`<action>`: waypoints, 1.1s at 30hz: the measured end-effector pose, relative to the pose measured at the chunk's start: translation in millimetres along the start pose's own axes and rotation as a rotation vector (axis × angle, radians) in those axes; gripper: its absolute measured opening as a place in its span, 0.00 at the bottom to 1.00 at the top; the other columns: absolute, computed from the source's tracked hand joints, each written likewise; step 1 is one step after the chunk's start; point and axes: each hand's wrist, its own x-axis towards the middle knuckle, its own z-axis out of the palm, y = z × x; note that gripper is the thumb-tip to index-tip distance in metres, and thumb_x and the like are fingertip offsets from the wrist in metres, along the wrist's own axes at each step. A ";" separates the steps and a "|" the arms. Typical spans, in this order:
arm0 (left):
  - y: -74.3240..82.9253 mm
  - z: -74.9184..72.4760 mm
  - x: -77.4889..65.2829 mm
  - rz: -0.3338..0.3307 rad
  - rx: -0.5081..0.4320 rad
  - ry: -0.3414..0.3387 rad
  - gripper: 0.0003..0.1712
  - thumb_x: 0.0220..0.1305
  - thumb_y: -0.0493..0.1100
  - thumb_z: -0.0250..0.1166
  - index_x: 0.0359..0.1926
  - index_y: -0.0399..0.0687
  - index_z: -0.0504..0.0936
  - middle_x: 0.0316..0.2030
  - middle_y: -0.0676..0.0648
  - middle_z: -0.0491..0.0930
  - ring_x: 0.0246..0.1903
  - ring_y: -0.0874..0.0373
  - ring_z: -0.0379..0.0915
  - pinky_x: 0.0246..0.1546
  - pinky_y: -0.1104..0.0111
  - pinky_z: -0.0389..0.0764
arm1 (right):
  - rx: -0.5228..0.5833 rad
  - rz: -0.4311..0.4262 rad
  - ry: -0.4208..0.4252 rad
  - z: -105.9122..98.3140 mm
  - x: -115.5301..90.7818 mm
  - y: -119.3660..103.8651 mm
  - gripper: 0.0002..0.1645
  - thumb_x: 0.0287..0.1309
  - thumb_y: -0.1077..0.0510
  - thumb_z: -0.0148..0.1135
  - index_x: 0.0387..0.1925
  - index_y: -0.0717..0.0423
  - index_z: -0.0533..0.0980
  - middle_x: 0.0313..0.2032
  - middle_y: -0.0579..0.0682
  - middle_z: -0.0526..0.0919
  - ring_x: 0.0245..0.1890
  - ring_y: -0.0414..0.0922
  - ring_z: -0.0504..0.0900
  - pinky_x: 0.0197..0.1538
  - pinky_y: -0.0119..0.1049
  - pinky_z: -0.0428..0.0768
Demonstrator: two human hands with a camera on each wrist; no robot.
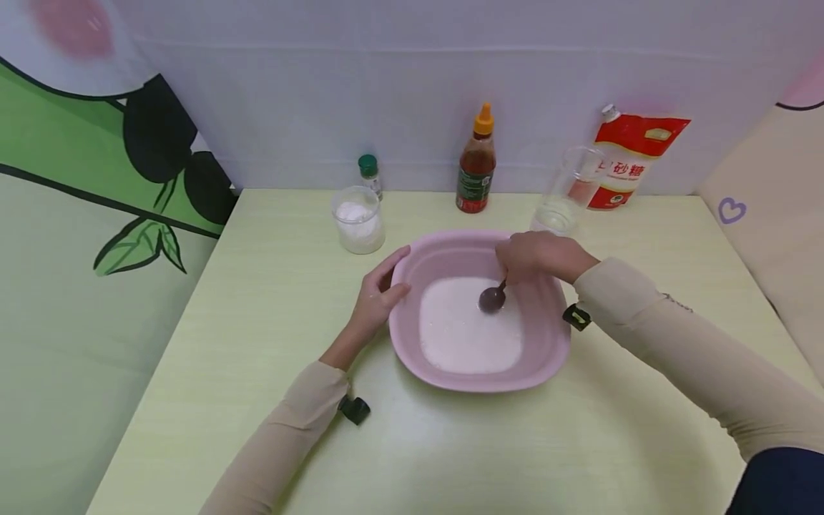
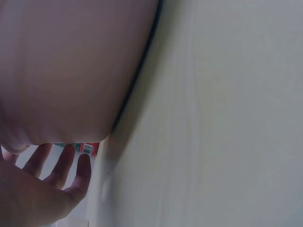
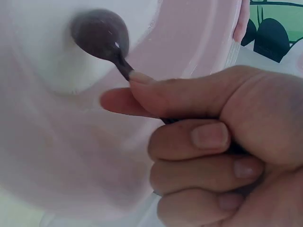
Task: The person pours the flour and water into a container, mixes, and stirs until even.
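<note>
A pink plastic basin (image 1: pixel 479 383) stands on the table with a shallow white liquid (image 1: pixel 460 336) on its floor. My left hand (image 1: pixel 376 297) holds the basin's left rim, its thumb over the edge. In the left wrist view, fingers (image 2: pixel 61 168) bend against the outer wall. Over the basin's right side, my right hand (image 1: pixel 537 257) grips a dark spoon (image 1: pixel 492 300) by its handle. The spoon's bowl points down at the liquid. From the right wrist view, the curled right fingers (image 3: pixel 189 175) wrap the handle, with thumb and forefinger near the bowl.
Behind the basin stand a clear cup of white powder (image 1: pixel 359 222), a small green-capped jar (image 1: pixel 370 172) and a sauce bottle (image 1: pixel 476 172) with an orange cap. A clear container (image 1: pixel 560 207) stands at the right, before a red-and-white sugar pouch (image 1: pixel 634 154). White cloth hangs behind the table.
</note>
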 end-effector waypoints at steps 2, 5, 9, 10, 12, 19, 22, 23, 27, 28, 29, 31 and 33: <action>0.0 0.8 -0.4 0.001 -0.009 0.005 0.38 0.58 0.26 0.56 0.72 0.38 0.66 0.70 0.35 0.67 0.61 0.43 0.70 0.55 0.76 0.80 | 0.004 0.002 0.034 -0.8 8.7 -3.2 0.06 0.60 0.57 0.57 0.37 0.54 0.77 0.37 0.54 0.79 0.37 0.51 0.75 0.38 0.41 0.75; 0.9 2.1 -1.1 0.001 -0.017 0.015 0.38 0.58 0.26 0.56 0.72 0.38 0.66 0.70 0.34 0.67 0.60 0.43 0.70 0.53 0.77 0.81 | -0.066 -0.058 0.068 -0.2 23.8 -15.1 0.05 0.62 0.58 0.59 0.37 0.53 0.80 0.33 0.51 0.80 0.35 0.49 0.75 0.34 0.39 0.72; 0.3 3.1 -0.6 0.002 -0.017 0.011 0.38 0.57 0.26 0.56 0.72 0.38 0.66 0.69 0.34 0.67 0.60 0.41 0.71 0.52 0.75 0.82 | -0.065 -0.143 0.065 4.4 36.5 -32.0 0.08 0.64 0.57 0.60 0.32 0.54 0.82 0.24 0.46 0.74 0.28 0.44 0.71 0.28 0.33 0.66; 0.0 3.3 -0.4 0.002 -0.018 0.009 0.38 0.57 0.26 0.56 0.72 0.38 0.66 0.70 0.34 0.67 0.60 0.40 0.71 0.53 0.74 0.82 | -0.067 -0.183 0.056 6.2 37.8 -35.9 0.09 0.63 0.58 0.60 0.30 0.56 0.82 0.21 0.45 0.72 0.26 0.42 0.69 0.27 0.31 0.64; -0.7 3.1 -0.1 0.002 -0.009 0.010 0.39 0.57 0.26 0.56 0.72 0.38 0.66 0.70 0.34 0.67 0.61 0.39 0.71 0.54 0.73 0.82 | -0.080 -0.262 0.023 10.1 37.9 -43.4 0.11 0.64 0.58 0.60 0.28 0.58 0.82 0.18 0.43 0.68 0.22 0.40 0.67 0.26 0.29 0.62; -1.6 1.2 0.9 0.000 0.009 0.010 0.38 0.57 0.27 0.57 0.72 0.40 0.66 0.71 0.37 0.67 0.63 0.42 0.69 0.59 0.68 0.81 | -0.116 -0.353 -0.099 27.8 17.6 -61.3 0.06 0.61 0.55 0.65 0.36 0.52 0.85 0.30 0.44 0.83 0.30 0.39 0.76 0.33 0.27 0.74; -1.8 0.1 0.8 -0.008 0.013 0.014 0.38 0.58 0.27 0.57 0.72 0.40 0.67 0.71 0.38 0.67 0.63 0.43 0.69 0.59 0.70 0.80 | -0.134 -0.336 -0.126 33.8 6.5 -59.7 0.04 0.58 0.55 0.67 0.33 0.49 0.85 0.30 0.44 0.84 0.33 0.40 0.76 0.35 0.28 0.75; -2.2 -0.1 0.8 -0.009 0.013 0.013 0.38 0.58 0.27 0.56 0.72 0.40 0.67 0.71 0.38 0.67 0.63 0.43 0.69 0.59 0.70 0.80 | -0.139 -0.331 -0.137 34.9 3.5 -57.1 0.03 0.57 0.55 0.68 0.32 0.49 0.84 0.29 0.43 0.84 0.33 0.40 0.76 0.35 0.28 0.75; -2.8 -0.7 0.8 -0.008 -0.001 0.010 0.38 0.58 0.27 0.56 0.72 0.40 0.66 0.70 0.36 0.67 0.62 0.42 0.70 0.57 0.72 0.81 | -0.177 -0.273 -0.175 30.2 -6.6 -40.7 0.02 0.56 0.59 0.68 0.29 0.52 0.81 0.27 0.44 0.81 0.31 0.41 0.74 0.33 0.27 0.72; -2.9 -0.9 0.8 -0.006 -0.006 0.009 0.38 0.58 0.27 0.56 0.72 0.40 0.66 0.70 0.36 0.68 0.61 0.42 0.70 0.56 0.73 0.81 | -0.186 -0.250 -0.177 27.3 -8.1 -35.4 0.02 0.55 0.60 0.67 0.29 0.53 0.80 0.27 0.45 0.81 0.31 0.41 0.74 0.32 0.28 0.72; -2.9 -0.9 0.7 -0.005 -0.008 0.009 0.38 0.58 0.27 0.56 0.72 0.40 0.66 0.70 0.36 0.68 0.61 0.43 0.70 0.55 0.74 0.81 | -0.193 -0.214 -0.179 23.9 -9.2 -30.5 0.03 0.55 0.60 0.66 0.30 0.53 0.79 0.27 0.46 0.80 0.31 0.42 0.74 0.31 0.28 0.72; -2.7 -1.0 0.7 -0.003 -0.011 0.010 0.38 0.58 0.27 0.57 0.72 0.39 0.67 0.70 0.36 0.68 0.60 0.44 0.70 0.54 0.76 0.81 | -0.205 -0.132 -0.167 16.8 -9.5 -21.7 0.03 0.57 0.61 0.62 0.32 0.55 0.76 0.28 0.48 0.77 0.31 0.44 0.73 0.30 0.32 0.71; -2.7 -0.7 0.7 -0.003 -0.015 0.010 0.37 0.58 0.28 0.57 0.72 0.40 0.67 0.69 0.36 0.68 0.60 0.44 0.71 0.53 0.77 0.81 | -0.195 -0.050 -0.124 9.6 -8.2 -14.9 0.04 0.58 0.61 0.59 0.35 0.55 0.73 0.30 0.51 0.76 0.32 0.47 0.74 0.31 0.36 0.73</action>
